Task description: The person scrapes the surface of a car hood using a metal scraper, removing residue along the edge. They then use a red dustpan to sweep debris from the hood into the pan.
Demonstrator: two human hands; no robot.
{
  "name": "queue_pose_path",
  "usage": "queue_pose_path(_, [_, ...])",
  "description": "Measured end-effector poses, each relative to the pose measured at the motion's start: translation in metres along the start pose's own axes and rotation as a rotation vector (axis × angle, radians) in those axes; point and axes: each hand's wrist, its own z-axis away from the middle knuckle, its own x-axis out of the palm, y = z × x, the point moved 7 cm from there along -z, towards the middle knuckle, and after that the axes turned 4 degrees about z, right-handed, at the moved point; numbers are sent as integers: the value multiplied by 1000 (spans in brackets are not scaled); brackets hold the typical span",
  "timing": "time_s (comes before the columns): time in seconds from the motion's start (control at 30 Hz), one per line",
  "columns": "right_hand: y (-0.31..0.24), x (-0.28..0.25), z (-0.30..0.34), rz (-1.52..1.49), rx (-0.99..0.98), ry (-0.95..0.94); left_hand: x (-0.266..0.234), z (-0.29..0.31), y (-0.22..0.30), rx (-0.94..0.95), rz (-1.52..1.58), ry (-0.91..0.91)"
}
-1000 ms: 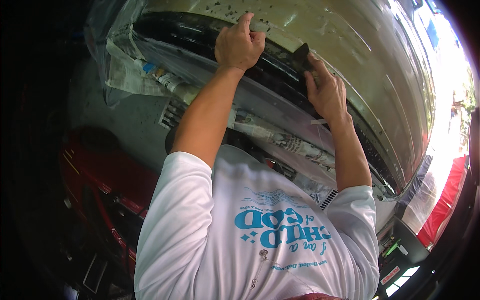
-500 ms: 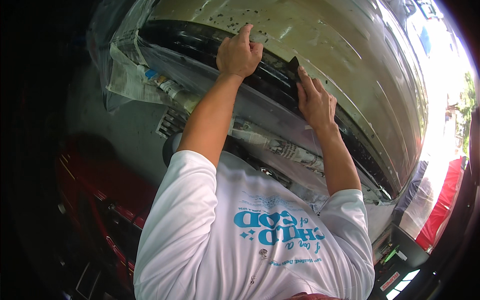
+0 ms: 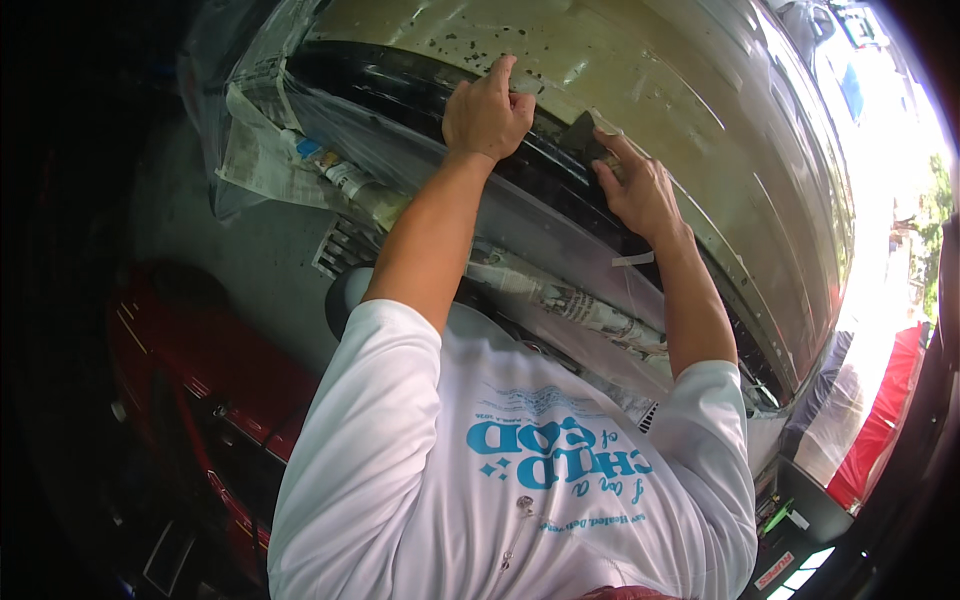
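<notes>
A large curved tan vehicle body panel (image 3: pixel 640 70) with dark chips and spots spans the top of the view. Along its lower edge runs a glossy black strip (image 3: pixel 375 78). My left hand (image 3: pixel 488 115) rests at the border of panel and strip, index finger stretched onto the tan surface, thumb apart. Its other fingers are curled and partly hidden; nothing shows in it. To its right, my right hand (image 3: pixel 640 190) grips a dark, thin piece of sandpaper (image 3: pixel 577 130), lying against the panel just above the strip. Part of the sandpaper is covered by the fingers.
Clear plastic sheeting (image 3: pixel 215 130) and newspaper masking (image 3: pixel 590 310) hang below the strip. A red car (image 3: pixel 200 360) stands at the lower left. Red, white and dark fabric (image 3: pixel 870 420) is at the right, above a dark container (image 3: pixel 815 500).
My right hand has turned and the sandpaper lies flatter, showing more of its face. The left hand has hardly shifted on the panel, keeping its pose.
</notes>
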Motion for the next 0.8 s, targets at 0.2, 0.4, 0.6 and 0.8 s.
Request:
queue_pose_path(0.2, [-14, -11, 18, 119, 3, 149, -1, -1, 0, -29, -1, -26])
queue_pose_path(0.4, [4, -1, 31, 184, 119, 73, 2, 0, -3, 14, 10, 29])
queue_pose_path(0.6, [10, -1, 20, 68, 139, 22, 2, 0, -2, -10, -9, -17])
queue_pose_path(0.8, [20, -9, 38, 58, 255, 89, -2, 0, 0, 59, -4, 79])
